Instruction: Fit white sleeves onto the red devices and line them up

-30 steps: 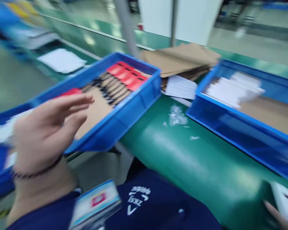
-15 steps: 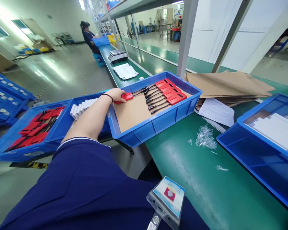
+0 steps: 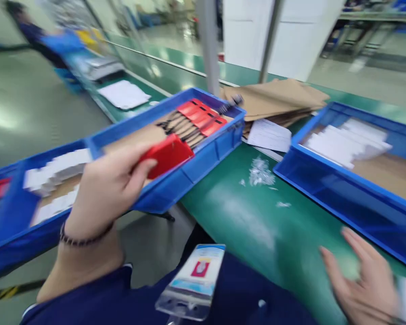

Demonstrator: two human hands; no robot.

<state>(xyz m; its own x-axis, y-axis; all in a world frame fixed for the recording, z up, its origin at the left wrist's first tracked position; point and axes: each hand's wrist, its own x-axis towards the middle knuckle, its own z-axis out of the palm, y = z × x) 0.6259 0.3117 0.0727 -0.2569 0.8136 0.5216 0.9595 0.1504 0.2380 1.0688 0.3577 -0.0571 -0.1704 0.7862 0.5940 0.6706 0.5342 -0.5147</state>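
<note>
My left hand (image 3: 108, 183) grips a flat red holder (image 3: 169, 155) between thumb and fingers, raised above the near rim of the middle blue bin (image 3: 169, 192). A short black cable with a plug (image 3: 232, 103) extends from the holder, blurred by motion. In that bin lies a row of similar red holders (image 3: 203, 115) with black cables over brown cardboard. My right hand (image 3: 367, 275), fingers apart and holding nothing, hovers at the lower right over the green worktop (image 3: 237, 216). It is beside the right blue bin (image 3: 345, 185), which has white flat pieces (image 3: 345, 140) inside.
Small clear plastic pieces (image 3: 261, 171) lie scattered on the worktop. Behind them are a paper sheet (image 3: 269, 135) and stacked brown cardboard (image 3: 274, 99). At left, another blue bin (image 3: 10, 234) holds white pieces. A metal post (image 3: 208, 45) rises behind. A person (image 3: 34, 36) sits far left.
My left hand has lifted the red holder out of the middle bin and brought it closer. My right hand has come into view. The view has turned to the right.
</note>
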